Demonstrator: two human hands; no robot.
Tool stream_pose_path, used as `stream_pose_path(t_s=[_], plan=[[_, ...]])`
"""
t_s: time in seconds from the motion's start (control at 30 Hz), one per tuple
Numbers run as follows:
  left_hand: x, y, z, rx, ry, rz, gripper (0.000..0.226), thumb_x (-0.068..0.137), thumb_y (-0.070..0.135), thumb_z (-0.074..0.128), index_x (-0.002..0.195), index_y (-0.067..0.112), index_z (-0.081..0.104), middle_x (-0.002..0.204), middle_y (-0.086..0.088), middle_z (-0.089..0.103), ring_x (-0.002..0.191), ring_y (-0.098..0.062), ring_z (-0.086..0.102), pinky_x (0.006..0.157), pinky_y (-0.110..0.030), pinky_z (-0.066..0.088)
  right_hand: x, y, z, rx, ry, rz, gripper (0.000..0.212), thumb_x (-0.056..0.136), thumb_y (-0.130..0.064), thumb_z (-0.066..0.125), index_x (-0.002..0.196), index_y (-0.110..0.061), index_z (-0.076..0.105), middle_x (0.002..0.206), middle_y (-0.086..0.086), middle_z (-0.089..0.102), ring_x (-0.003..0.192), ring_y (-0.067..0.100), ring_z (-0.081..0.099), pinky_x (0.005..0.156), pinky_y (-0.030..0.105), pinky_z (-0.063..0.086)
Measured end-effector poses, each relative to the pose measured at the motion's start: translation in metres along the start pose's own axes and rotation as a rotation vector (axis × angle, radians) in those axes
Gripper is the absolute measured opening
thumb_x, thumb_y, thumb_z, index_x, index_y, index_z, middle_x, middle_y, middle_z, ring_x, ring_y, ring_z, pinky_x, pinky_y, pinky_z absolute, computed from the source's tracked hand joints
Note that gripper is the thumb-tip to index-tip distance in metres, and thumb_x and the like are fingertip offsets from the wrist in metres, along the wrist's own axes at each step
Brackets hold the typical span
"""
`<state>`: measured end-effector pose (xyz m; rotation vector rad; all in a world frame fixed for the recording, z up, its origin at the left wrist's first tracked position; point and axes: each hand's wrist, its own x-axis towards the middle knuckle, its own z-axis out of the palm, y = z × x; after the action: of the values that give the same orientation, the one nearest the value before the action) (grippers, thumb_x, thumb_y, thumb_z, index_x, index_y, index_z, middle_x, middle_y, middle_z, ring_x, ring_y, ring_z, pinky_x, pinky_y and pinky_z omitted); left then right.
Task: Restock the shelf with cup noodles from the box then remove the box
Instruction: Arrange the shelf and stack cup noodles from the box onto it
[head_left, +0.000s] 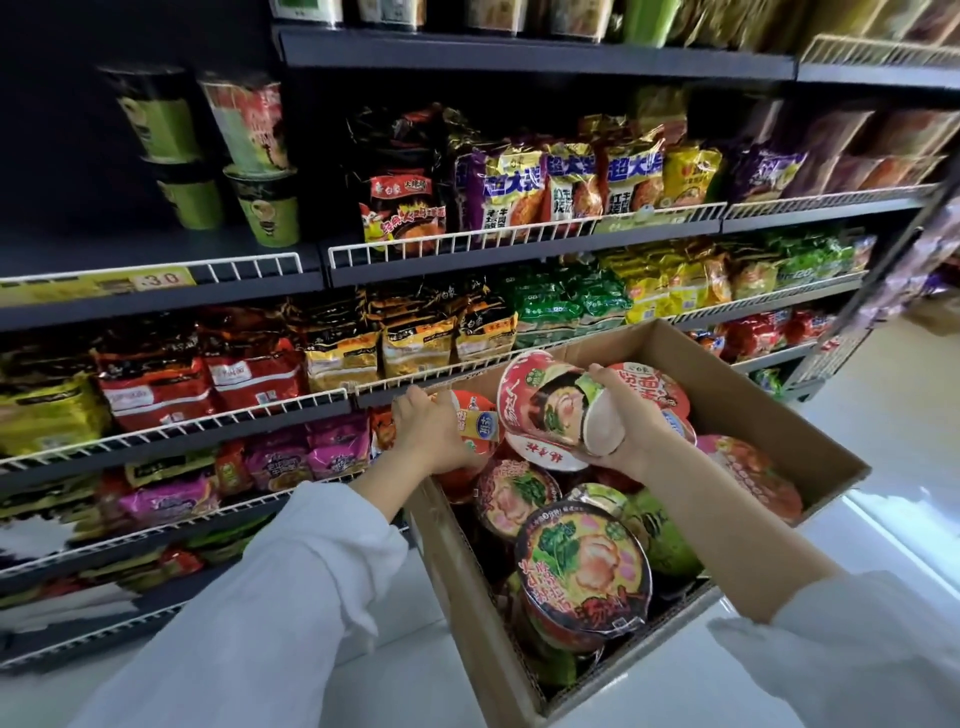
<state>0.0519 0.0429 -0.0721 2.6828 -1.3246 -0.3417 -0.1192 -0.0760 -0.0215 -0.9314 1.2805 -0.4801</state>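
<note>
We judge the restock barely under way: the cardboard box (727, 395), lower centre-right of the frame, is packed with cup noodles (582, 566), and only a few green cups (270, 213) stand on the dark shelf (156, 249) at upper left, most of it bare. Our right hand (631, 431) wraps its fingers around a red cup (545, 400) tipped on its side just above the box. Our left hand (431, 431) curls over another red cup (475, 431) at the box's left edge, gripping it as far as we can tell. Nearly all cups left to shelve, then box removal. Surroundings: wire-fronted shelves (519, 234) of bagged noodles across the middle, a yellow price tag (104, 283) at left, glossy white floor (909, 415) at right.
</note>
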Motion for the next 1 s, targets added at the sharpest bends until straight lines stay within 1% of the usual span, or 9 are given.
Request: stream_pose_path(t_s=[0.07,0.3,0.47,0.53,0.6,0.7,0.77,0.9,1.0], plan=[[-0.002,-0.001,-0.001,-0.065,0.018,-0.002,0.103,0.060,0.060,0.076,0.139,0.012,0.031,0.130,-0.016,0.030,0.121,-0.035,0.031,0.104,-0.041,0.033,-0.002,-0.003,-0.001,0.053,-0.044,0.023,0.062,0.071,-0.047,0.074,0.117,-0.022,0.042,0.135,0.015,0.041,0.111,0.041,0.052,0.065,0.048,0.056],[-0.011,0.000,-0.004,-0.113,0.067,-0.034,0.092,0.066,0.059,0.072,0.137,0.012,0.038,0.127,-0.015,0.032,0.120,-0.032,0.033,0.098,-0.039,0.035,-0.008,-0.006,0.001,0.134,-0.128,0.068,0.060,0.074,-0.049,0.071,0.120,-0.024,0.041,0.135,0.015,0.044,0.111,0.041,0.053,0.064,0.045,0.055],[-0.016,-0.011,-0.027,-0.643,0.223,-0.096,0.091,0.062,0.058,0.078,0.138,0.023,0.040,0.130,-0.007,0.033,0.130,-0.024,0.027,0.104,-0.037,0.038,-0.017,-0.016,-0.004,0.236,-0.341,0.135,0.066,0.081,-0.061,0.056,0.123,-0.011,0.048,0.117,0.016,0.059,0.102,0.031,0.062,0.068,0.038,0.052],[-0.019,-0.018,-0.046,-0.771,0.280,-0.086,0.090,0.057,0.063,0.077,0.133,0.029,0.043,0.127,-0.001,0.036,0.125,-0.016,0.037,0.099,-0.031,0.043,-0.024,-0.023,0.007,0.315,-0.396,0.109,0.066,0.081,-0.059,0.058,0.123,-0.009,0.047,0.113,0.016,0.059,0.098,0.029,0.062,0.076,0.039,0.053],[-0.023,-0.025,-0.068,-0.842,0.337,-0.079,0.095,0.048,0.072,0.073,0.129,0.031,0.045,0.128,-0.001,0.043,0.119,-0.016,0.049,0.096,-0.035,0.050,-0.033,-0.027,0.025,0.336,-0.427,0.075,0.065,0.081,-0.053,0.062,0.125,-0.008,0.045,0.115,0.017,0.056,0.101,0.031,0.060,0.079,0.041,0.054],[-0.029,-0.046,-0.098,-0.857,0.465,-0.040,0.077,0.062,0.056,0.077,0.126,0.023,0.049,0.127,-0.003,0.041,0.120,-0.009,0.037,0.098,-0.022,0.038,-0.045,-0.028,0.062,0.266,-0.512,0.023,0.060,0.081,-0.043,0.067,0.126,-0.010,0.046,0.117,0.017,0.054,0.102,0.032,0.059,0.075,0.042,0.056],[-0.033,-0.069,-0.116,-0.824,0.536,-0.045,0.067,0.070,0.042,0.078,0.127,0.020,0.048,0.127,-0.005,0.038,0.115,-0.008,0.033,0.091,-0.015,0.030,-0.053,-0.027,0.092,0.201,-0.601,-0.022,0.063,0.073,-0.037,0.071,0.126,-0.013,0.049,0.122,0.017,0.053,0.108,0.032,0.058,0.085,0.044,0.054],[-0.045,-0.137,-0.144,-0.826,0.657,-0.081,0.066,0.068,0.041,0.080,0.123,0.019,0.052,0.128,-0.006,0.043,0.120,-0.014,0.042,0.097,-0.021,0.036,-0.074,-0.031,0.161,0.068,-0.726,-0.112,0.034,0.074,-0.024,0.068,0.105,-0.011,0.058,0.109,0.014,0.061,0.101,0.027,0.060,0.095,0.042,0.048],[-0.052,-0.196,-0.162,-0.798,0.736,-0.092,0.063,0.067,0.042,0.081,0.120,0.021,0.055,0.126,-0.004,0.047,0.121,-0.015,0.043,0.100,-0.024,0.037,-0.090,-0.032,0.226,-0.044,-0.751,-0.207,0.014,0.086,-0.015,0.062,0.097,-0.006,0.062,0.096,0.009,0.065,0.086,0.021,0.063,0.075,0.032,0.055]])
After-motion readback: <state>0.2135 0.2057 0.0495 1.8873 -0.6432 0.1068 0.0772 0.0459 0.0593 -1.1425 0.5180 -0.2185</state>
